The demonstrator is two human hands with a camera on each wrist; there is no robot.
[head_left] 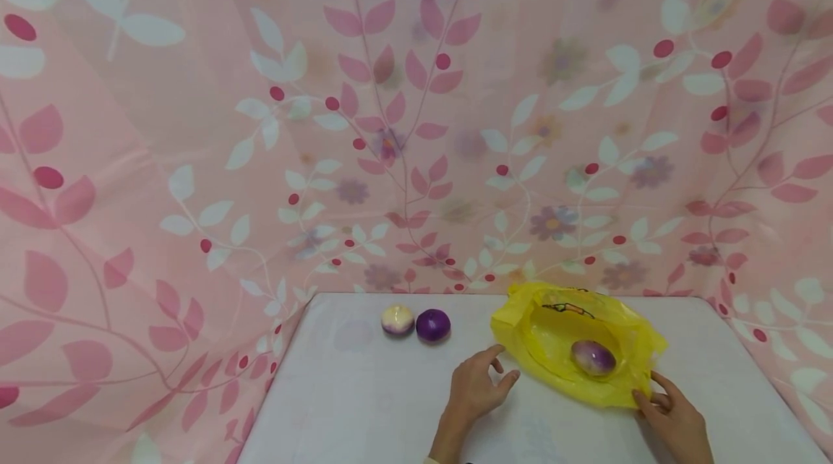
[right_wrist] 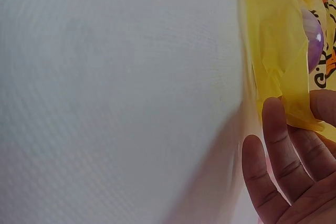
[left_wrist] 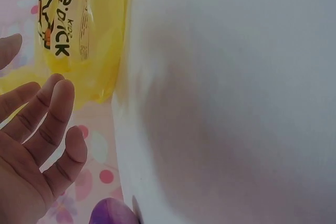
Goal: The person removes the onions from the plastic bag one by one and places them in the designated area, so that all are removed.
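Observation:
A yellow plastic bag (head_left: 566,392) lies on the table with its mouth open toward me, printed with a cartoon and lettering. Inside it sits a glossy purple-and-white turnip-like vegetable (head_left: 594,358). My right hand (head_left: 677,417) pinches the bag's near right edge between thumb and fingers, which the right wrist view also shows. To the left of the bag, my left hand (head_left: 478,384) is held with loosely bent fingers and nothing in them. Farther left, a cream-and-purple round vegetable (head_left: 398,321) stands beside a dark purple one (head_left: 433,326).
A white-covered table (head_left: 351,406) carries everything. Behind it and at its sides hangs a pink curtain (head_left: 403,124) with leaf and flower patterns, close to the table's back edge.

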